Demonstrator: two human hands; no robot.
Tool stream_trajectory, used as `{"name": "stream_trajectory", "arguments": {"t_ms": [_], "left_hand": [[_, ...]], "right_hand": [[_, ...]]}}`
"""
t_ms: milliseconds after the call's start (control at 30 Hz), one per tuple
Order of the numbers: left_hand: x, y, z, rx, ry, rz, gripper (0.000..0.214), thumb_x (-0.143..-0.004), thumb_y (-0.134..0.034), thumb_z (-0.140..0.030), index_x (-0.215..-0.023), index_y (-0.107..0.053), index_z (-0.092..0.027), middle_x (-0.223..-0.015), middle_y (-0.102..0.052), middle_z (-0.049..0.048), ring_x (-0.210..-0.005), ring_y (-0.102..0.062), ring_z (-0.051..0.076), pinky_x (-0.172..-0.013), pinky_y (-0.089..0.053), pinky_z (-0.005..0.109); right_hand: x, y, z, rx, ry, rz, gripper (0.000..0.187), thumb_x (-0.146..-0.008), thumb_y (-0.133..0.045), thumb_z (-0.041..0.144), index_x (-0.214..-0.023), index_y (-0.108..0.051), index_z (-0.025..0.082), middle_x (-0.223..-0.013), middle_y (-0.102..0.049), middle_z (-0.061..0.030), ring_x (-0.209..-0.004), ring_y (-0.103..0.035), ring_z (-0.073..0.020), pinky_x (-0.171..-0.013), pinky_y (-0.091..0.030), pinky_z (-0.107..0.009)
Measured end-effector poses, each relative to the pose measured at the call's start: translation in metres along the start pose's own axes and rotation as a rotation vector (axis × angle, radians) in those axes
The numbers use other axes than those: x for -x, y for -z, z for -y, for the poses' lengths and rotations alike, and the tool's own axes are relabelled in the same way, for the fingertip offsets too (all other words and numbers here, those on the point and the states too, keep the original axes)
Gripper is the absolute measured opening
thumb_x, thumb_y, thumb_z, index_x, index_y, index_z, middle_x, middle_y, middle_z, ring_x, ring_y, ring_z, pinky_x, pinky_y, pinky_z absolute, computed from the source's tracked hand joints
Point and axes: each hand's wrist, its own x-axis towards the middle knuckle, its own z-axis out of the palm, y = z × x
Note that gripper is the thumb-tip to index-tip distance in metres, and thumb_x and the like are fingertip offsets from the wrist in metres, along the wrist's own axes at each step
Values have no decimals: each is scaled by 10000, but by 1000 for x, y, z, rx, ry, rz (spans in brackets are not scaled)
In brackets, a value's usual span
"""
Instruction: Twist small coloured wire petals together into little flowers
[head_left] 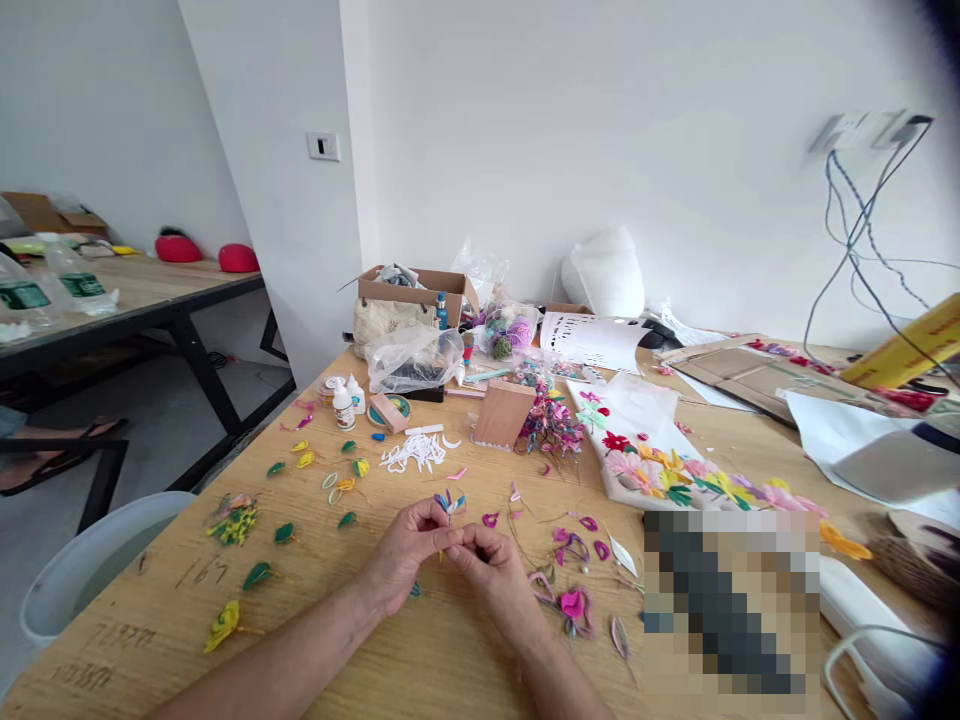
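Pinched in the left hand [405,562] — a small blue-and-purple flower [450,503], held over the wooden table [465,660].
The right hand [487,566] meets the left, thumb and finger pressed together; whether they grip part of the flower, one cannot tell — green leaves [257,575] lie to the left, pink petals [572,603] to the right, white strips [418,452] beyond the hands.
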Motion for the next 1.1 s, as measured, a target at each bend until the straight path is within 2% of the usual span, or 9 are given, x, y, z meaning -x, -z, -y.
{"name": "stream_trajectory", "arguments": {"t_ms": [267, 467, 600, 767, 1100], "left_hand": [[2, -4, -4, 35, -2, 18, 170, -581, -726, -223, -594, -578, -142, -607, -515, -19, -624, -453, 111, -631, -335, 222], [4, -7, -9, 0, -17, 114, 177, -670, -657, -285, -611, -626, -121, -616, -504, -2, -627, -431, 114, -618, -321, 227], [3, -5, -9, -28, -22, 85, 177, -637, -684, -255, -546, -603, -127, -577, -476, -21, -615, -414, 108, -626, -314, 227], [2, -3, -7, 3, -19, 54, 170, -596, -715, -236, -576, -581, -135, -595, -477, -27, -633, -438, 113, -652, -324, 232], [1, 1, -2, -39, -37, 33, 191, -611, -704, -218, -551, -538, -146, -585, -485, -29, -618, -427, 110, -629, -324, 226]], "right_hand": [[0, -1, 0, -51, 6, 5, 254, -632, -644, 385, -576, -570, 149, -505, -388, 49, -503, -288, -83, -484, -228, -213], [-2, 3, -1, -184, -46, 4, 251, -617, -670, 378, -566, -563, 156, -484, -398, 59, -478, -277, -71, -475, -220, -207], [-2, 3, -2, -189, -76, 7, 240, -604, -683, 373, -578, -576, 159, -466, -378, 68, -459, -256, -65, -462, -206, -207], [-1, 2, -2, -161, -57, 1, 262, -589, -685, 393, -578, -584, 151, -480, -412, 53, -475, -287, -71, -474, -224, -213], [-2, 1, -5, -71, -11, 15, 267, -625, -648, 406, -577, -587, 151, -500, -420, 42, -500, -312, -84, -490, -244, -216]]}}
